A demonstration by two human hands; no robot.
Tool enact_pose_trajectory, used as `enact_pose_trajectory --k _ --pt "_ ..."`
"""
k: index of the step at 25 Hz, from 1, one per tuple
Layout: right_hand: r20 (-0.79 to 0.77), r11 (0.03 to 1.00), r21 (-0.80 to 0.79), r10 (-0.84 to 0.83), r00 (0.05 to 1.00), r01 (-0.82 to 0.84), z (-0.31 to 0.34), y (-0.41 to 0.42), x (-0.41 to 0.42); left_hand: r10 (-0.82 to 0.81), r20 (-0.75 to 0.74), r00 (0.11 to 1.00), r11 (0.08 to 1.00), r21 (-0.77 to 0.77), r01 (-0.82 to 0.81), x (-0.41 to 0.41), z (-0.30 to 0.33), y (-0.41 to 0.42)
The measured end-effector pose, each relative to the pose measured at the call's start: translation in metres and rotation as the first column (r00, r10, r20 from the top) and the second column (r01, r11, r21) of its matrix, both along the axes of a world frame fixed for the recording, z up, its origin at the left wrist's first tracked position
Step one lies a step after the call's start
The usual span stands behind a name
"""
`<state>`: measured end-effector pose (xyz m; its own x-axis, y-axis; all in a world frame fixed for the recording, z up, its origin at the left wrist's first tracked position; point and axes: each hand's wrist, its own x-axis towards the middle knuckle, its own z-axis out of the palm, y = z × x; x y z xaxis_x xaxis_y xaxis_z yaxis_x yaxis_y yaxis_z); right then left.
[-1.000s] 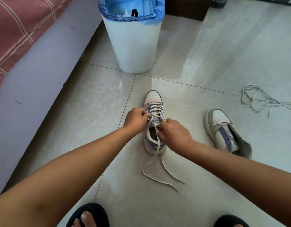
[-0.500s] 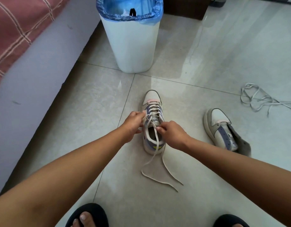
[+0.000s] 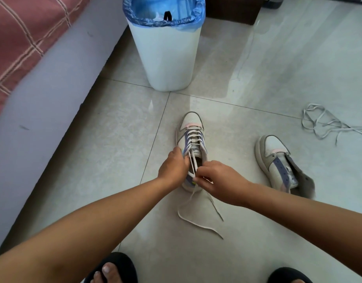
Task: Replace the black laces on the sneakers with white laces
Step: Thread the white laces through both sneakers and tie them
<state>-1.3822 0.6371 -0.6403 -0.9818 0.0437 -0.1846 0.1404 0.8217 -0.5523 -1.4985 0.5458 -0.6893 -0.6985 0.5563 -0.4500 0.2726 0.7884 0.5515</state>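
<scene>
Single head view, steep downward tilt, close above floor (image 3: 257, 78).

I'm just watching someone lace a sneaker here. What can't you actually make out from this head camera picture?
- Which eyelet the white lace is entering: the left hand and right hand cover the top of the sneaker.
- Contents of the bin: only a small dark item shows, too small to name.
- Loose laces at right: cut off by the picture's edge.
- The second sneaker: its inside is in shadow.
</scene>
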Motion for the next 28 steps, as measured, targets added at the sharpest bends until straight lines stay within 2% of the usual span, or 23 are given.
enact_pose_trajectory --k 2,4,6,8,9,11,14,17,20,23,24,25,26,27,28 --pt "0.114 0.986 -0.154 -0.038 0.993 0.056 0.005 0.003 0.000 -0.134 -0.154 0.979 0.990 -0.063 0.126 -0.001 0.004 -0.005" --pt "0.178 0.938 -0.259 -0.187 0.966 0.230 0.009 0.001 -0.003 -0.294 -0.400 0.868 0.952 -0.042 0.303 -0.005 0.009 -0.012" --pt "0.215 0.876 -0.185 -0.405 0.889 0.445 0.005 0.002 -0.010 -0.401 -0.583 0.707 0.859 0.030 0.511 -0.010 0.009 -0.018" --pt "0.295 0.850 -0.022 -0.498 0.815 0.527 -0.003 0.007 -0.021 -0.501 -0.626 0.598 0.758 0.017 0.652 -0.016 0.005 -0.027" --pt "0.361 0.841 -0.006 -0.503 0.785 0.541 -0.008 0.009 -0.027 -0.540 -0.619 0.570 0.721 0.009 0.693 -0.018 0.001 -0.032" --pt "0.506 0.770 -0.134 -0.487 0.712 0.623 -0.012 0.008 -0.038 -0.583 -0.601 0.548 0.682 0.005 0.731 -0.020 0.000 -0.039" --pt "0.655 0.539 -0.323 -0.466 0.595 0.778 -0.006 0.006 -0.044 -0.573 -0.602 0.556 0.697 -0.001 0.717 -0.020 0.002 -0.043" --pt "0.674 0.331 -0.452 -0.482 0.560 0.828 0.007 0.017 -0.040 -0.575 -0.597 0.559 0.705 -0.015 0.709 -0.020 0.005 -0.042" --pt "0.618 0.221 -0.573 -0.516 0.593 0.789 0.019 0.041 -0.028 -0.570 -0.583 0.580 0.725 -0.024 0.688 -0.019 0.008 -0.039" --pt "0.596 0.048 -0.668 -0.563 0.572 0.743 0.025 0.070 -0.012 -0.563 -0.601 0.568 0.743 -0.067 0.666 -0.016 0.010 -0.031" --pt "0.583 0.040 -0.680 -0.577 0.573 0.732 0.026 0.079 -0.007 -0.571 -0.577 0.584 0.752 -0.083 0.654 -0.015 0.010 -0.028" --pt "0.546 0.126 -0.665 -0.590 0.595 0.736 0.027 0.088 -0.001 -0.573 -0.546 0.611 0.773 -0.112 0.624 -0.014 0.010 -0.026" --pt "0.479 0.316 -0.596 -0.599 0.642 0.739 0.028 0.097 0.005 -0.588 -0.500 0.635 0.786 -0.169 0.595 -0.013 0.010 -0.024" --pt "0.393 0.542 -0.454 -0.591 0.704 0.708 0.029 0.106 0.010 -0.599 -0.474 0.646 0.791 -0.224 0.569 -0.011 0.011 -0.021" --pt "0.299 0.725 -0.274 -0.561 0.772 0.632 0.031 0.115 0.014 -0.613 -0.460 0.642 0.786 -0.276 0.553 -0.010 0.012 -0.020"
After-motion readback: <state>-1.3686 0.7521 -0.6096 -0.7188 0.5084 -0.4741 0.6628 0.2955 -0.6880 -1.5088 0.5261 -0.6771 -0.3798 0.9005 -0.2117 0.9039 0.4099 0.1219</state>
